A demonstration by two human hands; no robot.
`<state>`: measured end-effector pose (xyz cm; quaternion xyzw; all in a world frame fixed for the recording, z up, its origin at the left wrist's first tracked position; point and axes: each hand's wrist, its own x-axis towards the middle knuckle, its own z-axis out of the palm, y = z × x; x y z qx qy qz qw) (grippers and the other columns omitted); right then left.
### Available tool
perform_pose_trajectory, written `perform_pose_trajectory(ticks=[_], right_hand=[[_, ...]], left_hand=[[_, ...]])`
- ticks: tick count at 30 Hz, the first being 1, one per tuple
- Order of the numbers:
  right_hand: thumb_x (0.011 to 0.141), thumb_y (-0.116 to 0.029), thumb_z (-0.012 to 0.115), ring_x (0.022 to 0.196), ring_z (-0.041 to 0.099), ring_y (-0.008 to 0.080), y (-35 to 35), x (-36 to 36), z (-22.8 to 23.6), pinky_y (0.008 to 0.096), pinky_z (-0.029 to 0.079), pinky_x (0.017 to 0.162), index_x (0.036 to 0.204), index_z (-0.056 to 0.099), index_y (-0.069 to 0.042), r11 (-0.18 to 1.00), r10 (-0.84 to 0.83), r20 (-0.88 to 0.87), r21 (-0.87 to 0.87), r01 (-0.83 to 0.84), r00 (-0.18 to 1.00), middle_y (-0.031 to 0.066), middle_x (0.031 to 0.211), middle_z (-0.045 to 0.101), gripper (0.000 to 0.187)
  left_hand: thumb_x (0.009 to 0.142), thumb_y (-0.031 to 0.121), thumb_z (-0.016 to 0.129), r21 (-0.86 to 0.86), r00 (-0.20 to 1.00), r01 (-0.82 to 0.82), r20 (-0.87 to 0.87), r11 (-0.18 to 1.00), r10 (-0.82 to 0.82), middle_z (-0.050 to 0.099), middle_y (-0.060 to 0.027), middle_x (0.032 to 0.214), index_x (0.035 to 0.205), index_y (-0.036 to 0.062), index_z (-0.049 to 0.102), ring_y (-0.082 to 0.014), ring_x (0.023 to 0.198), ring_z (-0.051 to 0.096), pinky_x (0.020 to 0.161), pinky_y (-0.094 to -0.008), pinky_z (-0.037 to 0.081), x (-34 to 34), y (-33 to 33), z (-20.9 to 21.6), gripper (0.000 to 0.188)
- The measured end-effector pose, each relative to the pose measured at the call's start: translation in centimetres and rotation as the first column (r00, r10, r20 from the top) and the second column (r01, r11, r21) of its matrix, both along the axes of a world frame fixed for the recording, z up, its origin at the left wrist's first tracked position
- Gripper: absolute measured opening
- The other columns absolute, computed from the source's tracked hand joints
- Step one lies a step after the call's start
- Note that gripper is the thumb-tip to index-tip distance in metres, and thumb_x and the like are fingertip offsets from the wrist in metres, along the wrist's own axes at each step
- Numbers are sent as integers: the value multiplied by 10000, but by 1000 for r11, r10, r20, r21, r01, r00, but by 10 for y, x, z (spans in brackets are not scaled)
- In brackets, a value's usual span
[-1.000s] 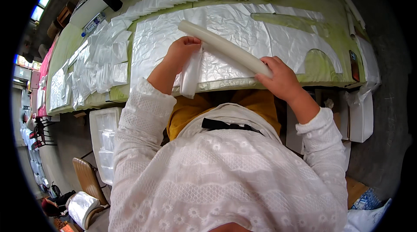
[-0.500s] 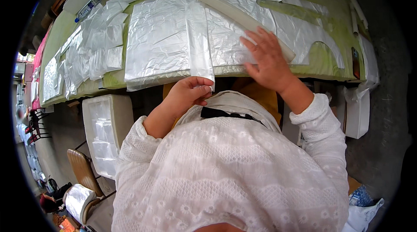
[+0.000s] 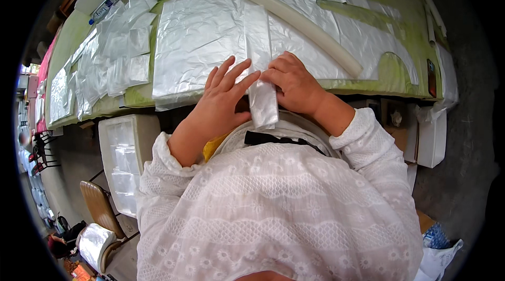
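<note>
Presently, a folded plastic strip (image 3: 263,105) hangs over the table (image 3: 393,70) edge between our left hand (image 3: 223,101), fingers spread, and right hand (image 3: 298,85), curled at its side; pinching or not, we cannot tell. Likely light, limp, slippery: best held by both edges.

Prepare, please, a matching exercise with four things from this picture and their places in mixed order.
Things:
1. Pale tube
2. Bottle
3. Plastic strip
4. Phone

Places:
A. Near the right end of the table
B. Between left hand and right hand
C. Slantwise on plastic sheeting
D. On the table's left part

Pairs: 1-C, 2-D, 3-B, 4-A
</note>
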<state>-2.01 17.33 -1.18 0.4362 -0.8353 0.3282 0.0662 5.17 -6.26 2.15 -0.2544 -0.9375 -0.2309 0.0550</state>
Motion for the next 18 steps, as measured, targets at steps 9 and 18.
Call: perform_pose_trajectory(ticks=[9,18], right_hand=[[862,-182,658,887,650,341,-2,-26,2,439,513,847,961,704,-70,989,-120,289,-52,141,950,117,906,712,156],[921,-288,603,894,704,338,-30,-53,18,429,539,800,1061,712,-52,870,-492,482,299,392,725,153,959,741,295]], left_hand=[[833,108,757,337,971,-223,163,915,177,759,-60,916,1431,41,517,-266,884,710,832,-366,546,-45,8,-33,648],[861,143,759,289,894,-448,177,846,412,722,-67,885,1456,16,443,-268,829,690,816,-399,526,-54,15,-48,686]])
